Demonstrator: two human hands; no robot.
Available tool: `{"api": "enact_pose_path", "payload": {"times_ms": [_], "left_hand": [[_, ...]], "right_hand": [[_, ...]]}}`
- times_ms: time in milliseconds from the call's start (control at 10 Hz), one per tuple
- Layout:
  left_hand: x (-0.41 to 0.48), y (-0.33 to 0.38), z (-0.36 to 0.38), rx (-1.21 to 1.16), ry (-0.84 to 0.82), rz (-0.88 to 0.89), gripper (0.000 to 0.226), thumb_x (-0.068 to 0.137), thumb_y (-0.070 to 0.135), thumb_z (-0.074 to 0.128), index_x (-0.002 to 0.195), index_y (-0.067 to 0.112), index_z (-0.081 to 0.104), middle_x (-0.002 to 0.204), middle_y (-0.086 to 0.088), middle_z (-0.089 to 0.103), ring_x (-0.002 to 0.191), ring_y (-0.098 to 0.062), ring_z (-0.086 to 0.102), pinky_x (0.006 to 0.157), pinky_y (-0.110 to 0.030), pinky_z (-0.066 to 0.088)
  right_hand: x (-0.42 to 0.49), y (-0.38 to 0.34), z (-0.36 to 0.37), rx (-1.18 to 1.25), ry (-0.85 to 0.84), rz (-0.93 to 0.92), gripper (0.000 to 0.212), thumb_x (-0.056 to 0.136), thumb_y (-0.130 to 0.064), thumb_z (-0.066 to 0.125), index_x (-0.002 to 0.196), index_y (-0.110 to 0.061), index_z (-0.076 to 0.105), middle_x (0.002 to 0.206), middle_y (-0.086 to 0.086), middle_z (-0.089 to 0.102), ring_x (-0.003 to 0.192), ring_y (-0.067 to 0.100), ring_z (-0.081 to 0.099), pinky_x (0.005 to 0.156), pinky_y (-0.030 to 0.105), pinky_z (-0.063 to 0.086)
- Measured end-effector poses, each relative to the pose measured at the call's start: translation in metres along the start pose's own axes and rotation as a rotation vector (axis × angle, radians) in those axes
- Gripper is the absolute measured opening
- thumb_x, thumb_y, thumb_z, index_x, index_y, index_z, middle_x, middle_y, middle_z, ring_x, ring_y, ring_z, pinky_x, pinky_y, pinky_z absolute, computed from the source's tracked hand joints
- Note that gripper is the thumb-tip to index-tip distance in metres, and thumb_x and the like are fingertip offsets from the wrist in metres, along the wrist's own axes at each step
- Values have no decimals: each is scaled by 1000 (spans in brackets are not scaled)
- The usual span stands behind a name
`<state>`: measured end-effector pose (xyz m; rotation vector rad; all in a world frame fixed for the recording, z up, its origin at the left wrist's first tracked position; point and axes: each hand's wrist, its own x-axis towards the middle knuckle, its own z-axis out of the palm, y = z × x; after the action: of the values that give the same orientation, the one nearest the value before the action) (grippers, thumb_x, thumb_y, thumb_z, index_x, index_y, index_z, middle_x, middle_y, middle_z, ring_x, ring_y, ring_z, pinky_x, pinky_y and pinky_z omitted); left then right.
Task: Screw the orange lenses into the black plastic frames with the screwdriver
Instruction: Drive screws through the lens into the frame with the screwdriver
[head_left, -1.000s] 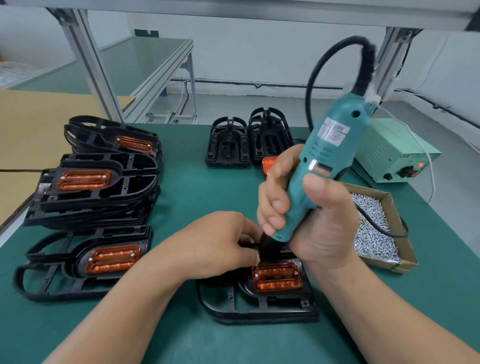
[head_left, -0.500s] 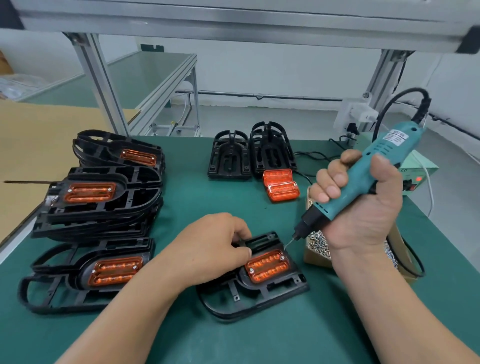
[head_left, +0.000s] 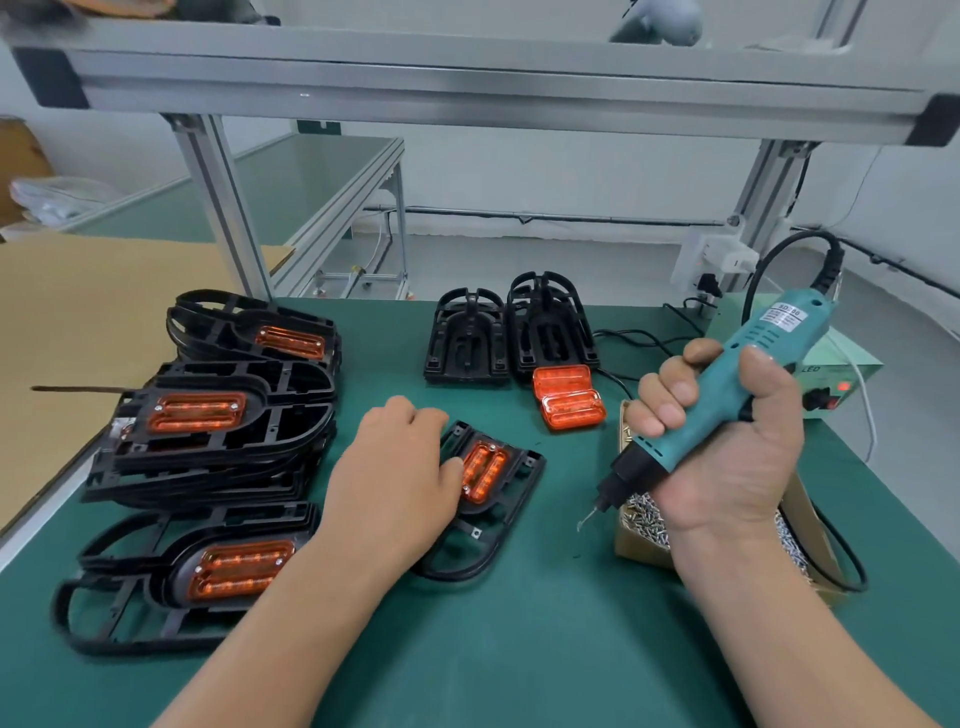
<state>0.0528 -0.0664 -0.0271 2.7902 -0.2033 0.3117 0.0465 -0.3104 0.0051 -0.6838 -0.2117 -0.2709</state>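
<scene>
A black plastic frame with an orange lens seated in it lies on the green mat at the centre, turned at an angle. My left hand lies over its left part and holds it, the thumb beside the lens. My right hand grips the teal electric screwdriver, tilted, its bit hanging just above the mat, right of the frame and beside the screw box. Two loose orange lenses lie stacked behind.
Assembled frames with lenses are piled at the left and front left. Two empty black frames stand at the back. A green power supply and cables sit at the right. An aluminium post rises at the back left.
The screwdriver has come off the frame and swung right, down beside the screw box. My left hand has rotated the frame so the lens points away from me.
</scene>
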Motion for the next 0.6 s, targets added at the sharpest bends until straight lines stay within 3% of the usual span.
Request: {"api": "enact_pose_path", "payload": {"times_ms": [100, 200, 400, 600], "left_hand": [[-3, 6, -5, -77, -3, 220, 37, 94, 49, 60, 126, 33, 66, 114, 11, 53, 115, -17, 45, 99, -40, 47], [-10, 12, -3, -46, -118, 414, 46, 88, 57, 53, 128, 39, 67, 118, 18, 55, 116, -12, 45, 101, -39, 43], [-9, 6, 7, -10, -168, 395, 66, 85, 65, 46, 147, 44, 54, 127, 19, 51, 127, -9, 40, 111, -34, 37], [-2, 0, 8, 69, -127, 255, 64, 91, 66, 38, 146, 40, 56, 124, 15, 55, 123, -14, 45, 107, -38, 39]], "right_hand": [[1, 0, -2, -1, 7, -4, 26, 100, -38, 44, 93, -17, 57, 71, -1, 41, 57, 14, 38, 52, 28, 39], [1, 0, -3, 0, 15, -6, 26, 100, -38, 44, 93, -17, 58, 72, -1, 41, 57, 14, 38, 52, 28, 39], [2, -1, -5, -2, 26, -8, 26, 100, -38, 45, 93, -16, 57, 72, -1, 41, 57, 14, 39, 52, 28, 40], [3, 0, -8, 2, 33, -1, 25, 100, -38, 48, 93, -16, 58, 73, 0, 41, 58, 14, 39, 53, 28, 40]]}}
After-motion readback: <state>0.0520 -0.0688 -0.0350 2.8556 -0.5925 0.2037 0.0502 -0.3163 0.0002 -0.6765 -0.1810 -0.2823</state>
